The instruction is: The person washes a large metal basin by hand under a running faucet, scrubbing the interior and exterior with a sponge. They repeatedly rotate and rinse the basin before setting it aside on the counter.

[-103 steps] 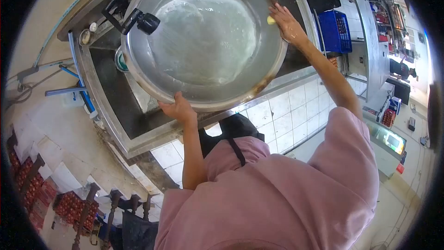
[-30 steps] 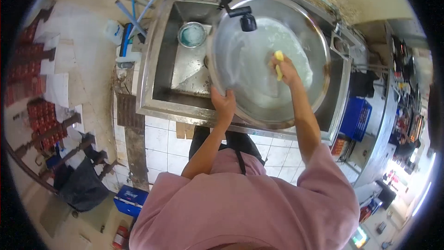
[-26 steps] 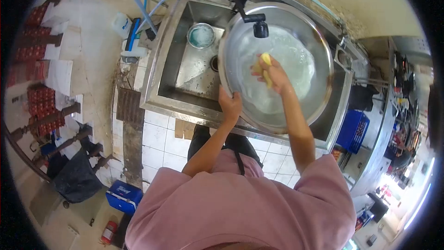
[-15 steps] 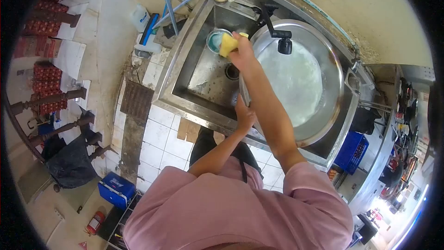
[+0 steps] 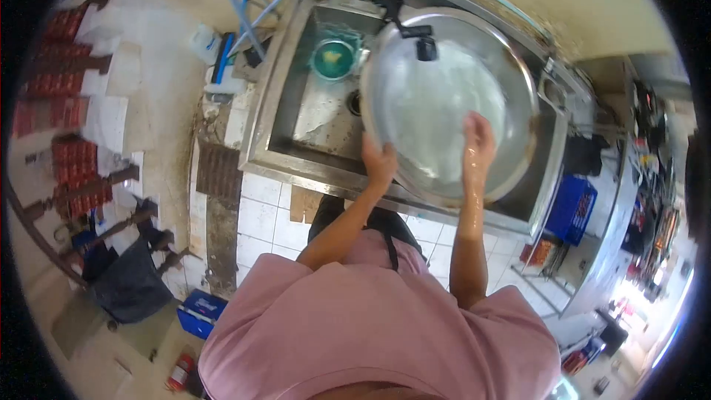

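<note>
A large round metal basin sits tilted in the right side of the sink, with cloudy whitish liquid inside. My left hand grips its rim at the near left. Over the basin's near right part is my right hand, wet and slightly blurred, its fingers loosely parted and nothing visible in them. In the left sink compartment stands a small bowl of green liquid with the yellow sponge in it. Wet splashes show around the bowl.
A black faucet reaches over the basin from the back edge of the steel sink. Blue pipes lean at the sink's left corner. A blue crate stands to the right, beside a metal shelf.
The yellow sponge has left my right hand and is in the green bowl. My right hand has moved right over the basin. My left hand is now on the basin's rim; the view has shifted.
</note>
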`<move>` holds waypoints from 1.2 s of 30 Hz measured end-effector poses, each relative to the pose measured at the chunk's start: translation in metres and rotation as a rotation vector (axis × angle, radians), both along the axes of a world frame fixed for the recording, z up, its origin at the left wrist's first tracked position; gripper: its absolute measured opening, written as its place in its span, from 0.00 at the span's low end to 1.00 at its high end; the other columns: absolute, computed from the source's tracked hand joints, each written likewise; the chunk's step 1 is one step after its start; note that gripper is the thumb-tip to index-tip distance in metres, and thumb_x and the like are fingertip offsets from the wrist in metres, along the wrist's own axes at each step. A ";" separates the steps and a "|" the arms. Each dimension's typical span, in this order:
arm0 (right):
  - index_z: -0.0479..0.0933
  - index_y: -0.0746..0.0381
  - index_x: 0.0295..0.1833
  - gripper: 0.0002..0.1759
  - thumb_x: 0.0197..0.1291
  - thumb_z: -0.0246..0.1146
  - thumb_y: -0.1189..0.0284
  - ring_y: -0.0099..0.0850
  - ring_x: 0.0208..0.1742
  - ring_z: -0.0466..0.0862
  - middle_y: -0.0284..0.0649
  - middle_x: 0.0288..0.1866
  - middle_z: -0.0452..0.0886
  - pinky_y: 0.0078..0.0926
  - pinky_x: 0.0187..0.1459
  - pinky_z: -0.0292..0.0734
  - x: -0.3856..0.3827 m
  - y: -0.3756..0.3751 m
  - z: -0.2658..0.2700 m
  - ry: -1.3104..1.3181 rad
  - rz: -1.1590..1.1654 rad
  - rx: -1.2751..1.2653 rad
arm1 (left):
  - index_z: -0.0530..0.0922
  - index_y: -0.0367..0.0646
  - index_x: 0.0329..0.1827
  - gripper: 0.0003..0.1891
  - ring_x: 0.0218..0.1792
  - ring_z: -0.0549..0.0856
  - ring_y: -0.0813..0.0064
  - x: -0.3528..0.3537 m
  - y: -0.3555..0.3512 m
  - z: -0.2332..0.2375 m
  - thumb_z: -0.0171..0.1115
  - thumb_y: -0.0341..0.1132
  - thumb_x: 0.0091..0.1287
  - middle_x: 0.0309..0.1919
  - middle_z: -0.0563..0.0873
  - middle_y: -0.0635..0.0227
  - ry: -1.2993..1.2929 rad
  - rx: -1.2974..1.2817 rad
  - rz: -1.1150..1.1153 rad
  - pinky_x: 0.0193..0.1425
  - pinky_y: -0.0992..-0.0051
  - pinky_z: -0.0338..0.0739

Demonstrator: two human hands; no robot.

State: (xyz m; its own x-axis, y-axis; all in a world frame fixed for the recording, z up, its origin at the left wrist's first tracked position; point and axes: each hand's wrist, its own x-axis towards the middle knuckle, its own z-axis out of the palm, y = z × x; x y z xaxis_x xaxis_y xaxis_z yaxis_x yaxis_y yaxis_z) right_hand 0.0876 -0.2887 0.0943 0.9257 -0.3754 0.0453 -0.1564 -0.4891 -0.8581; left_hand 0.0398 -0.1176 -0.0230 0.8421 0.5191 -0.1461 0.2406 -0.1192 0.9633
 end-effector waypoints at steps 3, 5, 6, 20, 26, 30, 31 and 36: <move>0.73 0.66 0.66 0.32 0.64 0.72 0.58 0.33 0.52 0.82 0.45 0.51 0.82 0.32 0.54 0.78 -0.059 -0.138 -0.057 0.051 -0.488 -0.784 | 0.69 0.26 0.63 0.28 0.57 0.80 0.39 -0.003 0.003 -0.008 0.64 0.26 0.59 0.53 0.81 0.37 0.009 0.011 -0.043 0.64 0.55 0.73; 0.71 0.65 0.68 0.38 0.59 0.76 0.58 0.34 0.51 0.81 0.47 0.50 0.82 0.33 0.53 0.77 -0.074 -0.176 -0.070 0.381 -0.769 -0.854 | 0.67 0.26 0.64 0.30 0.59 0.79 0.38 0.001 0.006 0.001 0.64 0.27 0.59 0.54 0.80 0.35 -0.015 0.023 -0.084 0.65 0.55 0.72; 0.69 0.65 0.69 0.39 0.58 0.76 0.58 0.35 0.52 0.80 0.48 0.50 0.81 0.34 0.53 0.77 -0.069 -0.216 -0.104 0.312 -0.642 -0.648 | 0.66 0.26 0.65 0.31 0.59 0.79 0.38 0.000 0.005 -0.002 0.65 0.27 0.59 0.55 0.80 0.35 -0.020 0.065 -0.086 0.65 0.55 0.72; 0.73 0.72 0.63 0.30 0.55 0.70 0.72 0.40 0.60 0.79 0.52 0.58 0.81 0.34 0.63 0.71 -0.086 -0.237 -0.026 0.018 -0.326 -0.116 | 0.48 0.40 0.80 0.48 0.69 0.73 0.52 -0.030 0.032 0.014 0.66 0.20 0.56 0.70 0.68 0.45 0.161 -0.173 -0.201 0.70 0.63 0.72; 0.73 0.75 0.63 0.29 0.54 0.64 0.76 0.44 0.59 0.83 0.56 0.57 0.84 0.36 0.62 0.74 -0.061 -0.184 0.065 -0.080 -0.279 -0.345 | 0.52 0.52 0.81 0.50 0.60 0.78 0.54 -0.044 0.046 0.021 0.63 0.16 0.52 0.63 0.74 0.51 0.401 -0.535 -0.186 0.56 0.57 0.82; 0.77 0.70 0.59 0.26 0.53 0.63 0.74 0.49 0.54 0.85 0.57 0.52 0.85 0.38 0.59 0.75 -0.034 -0.086 0.140 -0.048 -0.260 -0.416 | 0.53 0.49 0.79 0.49 0.46 0.83 0.60 -0.042 0.076 -0.006 0.63 0.16 0.52 0.53 0.79 0.54 0.542 -0.685 -0.276 0.44 0.60 0.85; 0.78 0.69 0.58 0.25 0.52 0.63 0.74 0.50 0.53 0.85 0.57 0.50 0.85 0.38 0.58 0.76 -0.029 -0.062 0.157 0.000 -0.265 -0.434 | 0.53 0.47 0.79 0.48 0.44 0.84 0.62 -0.043 0.082 -0.022 0.63 0.16 0.53 0.50 0.81 0.55 0.556 -0.715 -0.282 0.43 0.61 0.85; 0.79 0.69 0.50 0.19 0.51 0.59 0.75 0.51 0.49 0.85 0.56 0.45 0.86 0.38 0.54 0.77 -0.012 0.016 0.195 -0.065 -0.250 -0.455 | 0.50 0.40 0.79 0.49 0.32 0.85 0.70 -0.042 0.105 -0.042 0.66 0.19 0.55 0.35 0.84 0.59 0.550 -0.911 -0.425 0.37 0.64 0.84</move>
